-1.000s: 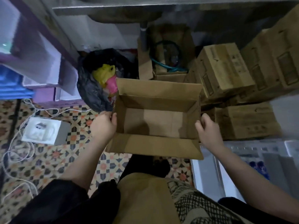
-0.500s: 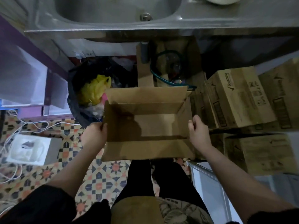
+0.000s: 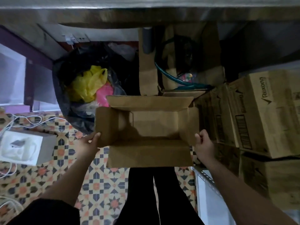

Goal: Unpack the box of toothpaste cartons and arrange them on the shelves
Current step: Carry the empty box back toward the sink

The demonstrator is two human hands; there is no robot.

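Open cardboard box [image 3: 146, 127] held above a patterned tiled floor [image 3: 100, 189].
Its flaps stand open and its inside shows bare cardboard; stacked printed cartons [image 3: 259, 114] sit just right; left hand [image 3: 88, 144] and right hand [image 3: 203, 146] each grip a side flap, fingers curled round it.

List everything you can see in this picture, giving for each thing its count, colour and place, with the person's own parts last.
open cardboard box: one, brown, empty, centre, held
stacked cartons: several, brown, right
black bag: one, left of the box, holding yellow and pink plastic
white box: one, floor, left
white cable: floor, left
tiled floor: patterned, below
left hand: grips the box's left flap
right hand: grips its right flap
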